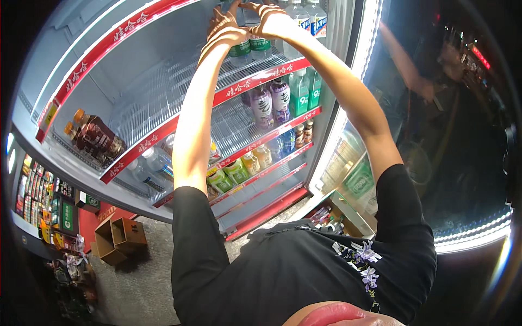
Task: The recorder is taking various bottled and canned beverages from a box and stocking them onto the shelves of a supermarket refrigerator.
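Note:
Both my arms reach up to the top visible shelf of an open drinks fridge. My left hand curves around the left side of clear bottles with green labels, fingers spread and bent. From the other side my right hand closes in, its fingers pointing left over the same bottles. Between and below the hands show a left green-labelled bottle and a right green-labelled bottle, both standing on the wire shelf. Their upper parts are partly hidden by my fingers. Blue-and-white-labelled bottles stand just right of my right hand.
Red-edged wire shelves run across the fridge. Dark bottles with orange caps lean at left; purple-labelled bottles and green bottles stand lower. The glass door is at right. Cardboard boxes sit on the floor.

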### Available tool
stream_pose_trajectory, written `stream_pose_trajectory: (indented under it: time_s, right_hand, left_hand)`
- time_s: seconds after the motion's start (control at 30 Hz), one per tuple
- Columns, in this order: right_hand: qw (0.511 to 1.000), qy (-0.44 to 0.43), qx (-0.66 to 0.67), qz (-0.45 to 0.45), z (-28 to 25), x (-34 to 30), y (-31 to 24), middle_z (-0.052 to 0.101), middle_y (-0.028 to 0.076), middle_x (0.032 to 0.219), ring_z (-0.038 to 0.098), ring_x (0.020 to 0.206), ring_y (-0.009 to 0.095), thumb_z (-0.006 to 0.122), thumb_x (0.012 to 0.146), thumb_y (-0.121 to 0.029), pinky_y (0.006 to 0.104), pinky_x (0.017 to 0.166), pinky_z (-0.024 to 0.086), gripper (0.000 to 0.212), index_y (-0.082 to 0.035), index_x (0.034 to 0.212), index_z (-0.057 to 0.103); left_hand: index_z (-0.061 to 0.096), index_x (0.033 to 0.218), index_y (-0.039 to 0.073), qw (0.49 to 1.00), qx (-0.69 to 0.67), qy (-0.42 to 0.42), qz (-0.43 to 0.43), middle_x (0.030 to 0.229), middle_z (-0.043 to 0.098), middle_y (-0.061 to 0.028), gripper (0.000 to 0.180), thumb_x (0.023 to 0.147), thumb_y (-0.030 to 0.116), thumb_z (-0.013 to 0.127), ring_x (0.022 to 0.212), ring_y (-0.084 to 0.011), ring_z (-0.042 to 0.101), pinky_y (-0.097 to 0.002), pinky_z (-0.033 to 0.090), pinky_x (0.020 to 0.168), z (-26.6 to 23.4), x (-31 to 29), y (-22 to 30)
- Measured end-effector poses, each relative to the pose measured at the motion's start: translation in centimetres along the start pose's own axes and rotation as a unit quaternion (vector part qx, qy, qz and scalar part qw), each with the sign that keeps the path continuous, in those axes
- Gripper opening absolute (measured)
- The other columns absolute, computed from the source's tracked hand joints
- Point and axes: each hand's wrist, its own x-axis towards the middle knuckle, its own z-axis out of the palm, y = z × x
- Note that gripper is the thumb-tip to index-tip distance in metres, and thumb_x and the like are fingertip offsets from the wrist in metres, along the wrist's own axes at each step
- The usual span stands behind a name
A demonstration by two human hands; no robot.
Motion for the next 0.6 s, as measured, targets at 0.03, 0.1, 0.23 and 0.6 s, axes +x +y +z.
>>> stream_pose_trajectory:
  time_s: [0.03, 0.1, 0.23, 0.6]
  right_hand:
    - [1.000, -0.007, 0.012, -0.011, 1.3, 0.7, 1.7, 0.064, 0.029, 0.122, 0.068, 0.108, 0.037, 0.073, 0.081, -0.040, 0.0426, 0.089, 0.056, 0.080, -0.016, 0.153, 0.047]
    - [1.000, -0.021, -0.006, -0.003, 1.3, 0.2, -1.3, 0.069, 0.027, 0.110, 0.071, 0.100, 0.034, 0.072, 0.081, -0.038, 0.0429, 0.084, 0.057, 0.076, -0.016, 0.151, 0.049]
    - [0.989, 0.113, -0.078, 0.053, 2.9, -2.6, -1.8, 0.070, 0.023, 0.110, 0.071, 0.092, 0.035, 0.081, 0.077, -0.028, 0.0424, 0.086, 0.058, 0.070, -0.008, 0.139, 0.055]
    - [0.950, 0.292, 0.057, -0.094, 0.7, -10.6, -4.5, 0.071, 0.020, 0.114, 0.072, 0.095, 0.038, 0.088, 0.079, -0.030, 0.0386, 0.083, 0.059, 0.065, -0.002, 0.129, 0.058]
  left_hand:
    - [0.028, 0.162, 0.024, 0.999, -0.021, 0.029, 0.030, 0.161, 0.034, -0.0259, 0.109, 0.072, 0.038, 0.088, 0.150, -0.0384, 0.034, -0.0418, 0.030, 0.124, 1.7, 1.3, -1.1]
    - [0.025, 0.162, 0.025, 0.999, 0.025, -0.010, -0.040, 0.166, 0.025, -0.0231, 0.110, 0.073, 0.041, 0.087, 0.152, -0.0369, 0.029, -0.0414, 0.032, 0.123, -0.2, 0.1, -1.0]
    - [0.045, 0.147, 0.029, 0.989, 0.051, 0.098, 0.103, 0.147, 0.040, -0.0292, 0.070, 0.086, 0.021, 0.079, 0.120, -0.0471, 0.062, -0.0511, 0.055, 0.099, -1.2, -4.3, 0.4]
    - [0.050, 0.139, 0.025, 0.923, 0.015, 0.291, 0.252, 0.137, 0.048, -0.0165, 0.066, 0.083, 0.002, 0.076, 0.103, -0.0381, 0.068, -0.0445, 0.063, 0.077, -4.1, -15.4, 0.4]
